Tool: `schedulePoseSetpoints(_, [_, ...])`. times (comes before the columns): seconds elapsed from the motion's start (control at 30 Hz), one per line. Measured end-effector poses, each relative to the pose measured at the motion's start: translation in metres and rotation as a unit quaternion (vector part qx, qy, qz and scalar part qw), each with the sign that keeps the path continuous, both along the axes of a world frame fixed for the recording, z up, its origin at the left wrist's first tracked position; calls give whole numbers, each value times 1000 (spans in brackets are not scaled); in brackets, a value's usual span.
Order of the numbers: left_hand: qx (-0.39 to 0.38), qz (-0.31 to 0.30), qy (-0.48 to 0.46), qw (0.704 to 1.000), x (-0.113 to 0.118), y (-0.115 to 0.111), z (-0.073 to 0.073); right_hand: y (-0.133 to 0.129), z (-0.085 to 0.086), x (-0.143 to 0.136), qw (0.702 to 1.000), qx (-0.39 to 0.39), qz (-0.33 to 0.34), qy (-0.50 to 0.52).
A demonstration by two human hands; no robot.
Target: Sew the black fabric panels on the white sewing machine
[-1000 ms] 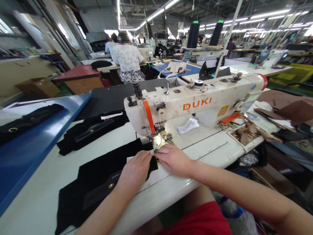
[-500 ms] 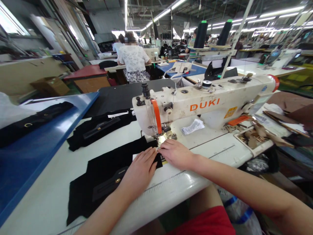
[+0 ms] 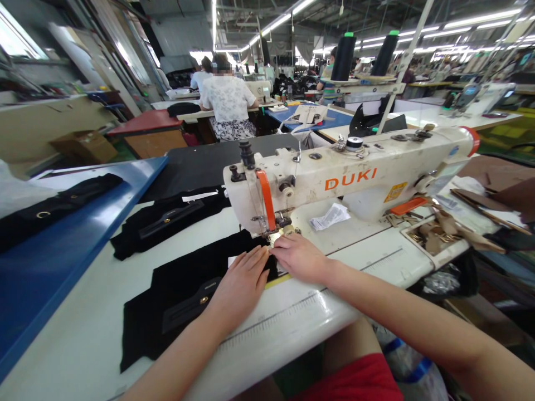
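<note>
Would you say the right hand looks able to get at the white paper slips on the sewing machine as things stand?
Probably yes: the white paper slips lie uncovered on the bed of the sewing machine, just beyond the right hand, and nothing visible stands between them.

You're in a sewing workshop: beyond your sewing machine (image 3: pixel 351 175) are thread cones (image 3: pixel 343 60), another worker (image 3: pixel 229 99) and ceiling lights (image 3: pixel 480 20).

Black fabric piece (image 3: pixel 179 275) is lying pretty flat on the white table (image 3: pixel 87 317), stepped outline and all. It's got a dark patch (image 3: pixel 184 313) with a little gold fitting (image 3: pixel 204 300), and its far end's right by the needle area.
</note>
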State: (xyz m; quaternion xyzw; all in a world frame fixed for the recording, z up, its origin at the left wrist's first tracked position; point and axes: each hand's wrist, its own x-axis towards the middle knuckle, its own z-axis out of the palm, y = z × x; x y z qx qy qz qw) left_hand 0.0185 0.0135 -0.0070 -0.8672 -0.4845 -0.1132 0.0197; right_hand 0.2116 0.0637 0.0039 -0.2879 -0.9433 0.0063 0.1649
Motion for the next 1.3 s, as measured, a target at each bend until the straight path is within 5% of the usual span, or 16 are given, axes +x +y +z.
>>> schedulePoseSetpoints(1.3, [8,-6,-29,1000,-8,28,-2,4,-7,-2,999,16,-29,8])
